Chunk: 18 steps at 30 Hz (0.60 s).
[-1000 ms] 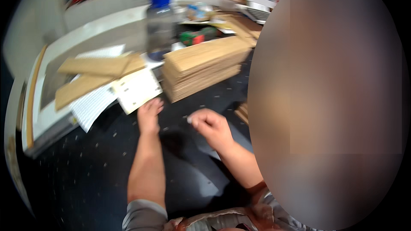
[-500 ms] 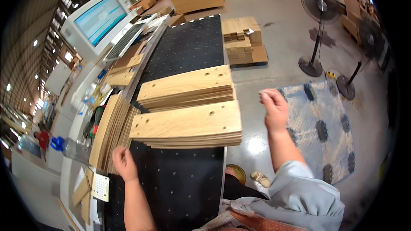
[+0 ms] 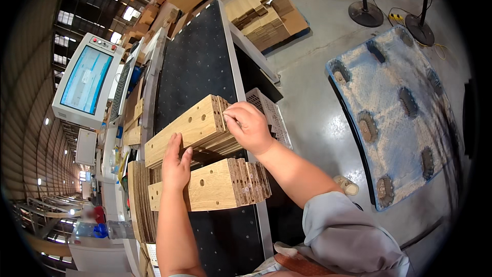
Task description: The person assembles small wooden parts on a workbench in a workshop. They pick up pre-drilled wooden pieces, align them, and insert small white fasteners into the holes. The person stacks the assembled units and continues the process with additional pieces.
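A far stack of light wooden boards with drilled holes (image 3: 192, 123) lies across the black table. My left hand (image 3: 176, 168) rests against its near side, fingers stretched out and thumb apart. At the stack's right end is my right hand (image 3: 249, 127), fingers curled and thumb pressed to them beside the board ends; whatever it holds, if anything, is hidden. Nearer to me lies a second stack of the same boards (image 3: 218, 184), its right ends showing small holes, partly behind my left forearm. A third board stack (image 3: 139, 200) stands left of both.
The black table (image 3: 197, 56) is dotted with small studs. A computer monitor (image 3: 86, 79) stands at the left. Beyond the table's right edge are a white plastic crate (image 3: 271, 115), stacked cardboard (image 3: 266, 15), a worn blue pallet (image 3: 394, 118) and fan stands (image 3: 365, 14). A bottle (image 3: 119, 229) lies at left.
Both hands have come inward to the far stack, the left from the near left, the right from beyond the table edge. The left fingers have opened. The view has turned.
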Tool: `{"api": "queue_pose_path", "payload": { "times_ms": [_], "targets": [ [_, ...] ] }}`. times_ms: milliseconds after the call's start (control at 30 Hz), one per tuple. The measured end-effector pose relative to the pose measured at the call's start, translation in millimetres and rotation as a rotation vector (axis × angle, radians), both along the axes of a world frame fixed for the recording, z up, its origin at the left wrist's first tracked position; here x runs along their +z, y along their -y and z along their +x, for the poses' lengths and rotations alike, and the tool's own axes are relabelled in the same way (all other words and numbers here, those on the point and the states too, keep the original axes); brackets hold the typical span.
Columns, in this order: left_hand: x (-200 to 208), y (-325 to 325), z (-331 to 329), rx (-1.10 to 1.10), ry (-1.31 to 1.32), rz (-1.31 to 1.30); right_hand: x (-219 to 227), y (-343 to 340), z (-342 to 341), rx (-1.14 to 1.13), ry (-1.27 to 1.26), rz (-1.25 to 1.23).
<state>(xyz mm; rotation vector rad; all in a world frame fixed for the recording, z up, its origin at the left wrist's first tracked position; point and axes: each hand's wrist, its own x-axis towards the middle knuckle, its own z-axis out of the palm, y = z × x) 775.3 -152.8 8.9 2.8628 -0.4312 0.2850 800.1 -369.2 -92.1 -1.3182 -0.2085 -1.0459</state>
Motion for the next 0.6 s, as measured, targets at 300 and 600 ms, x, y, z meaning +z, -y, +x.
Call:
{"api": "queue_pose_path", "payload": {
  "times_ms": [300, 600],
  "targets": [
    [0.2, -2.9, -2.2, 0.003, -0.003, 0.012, -3.9, -6.4, -0.3, -0.07, 0.048, -0.102],
    [2.1, 0.9, -2.9, 0.003, -0.005, 0.01, 2.0, 1.3, -0.8, -0.069, 0.051, -0.199]
  ]
}}
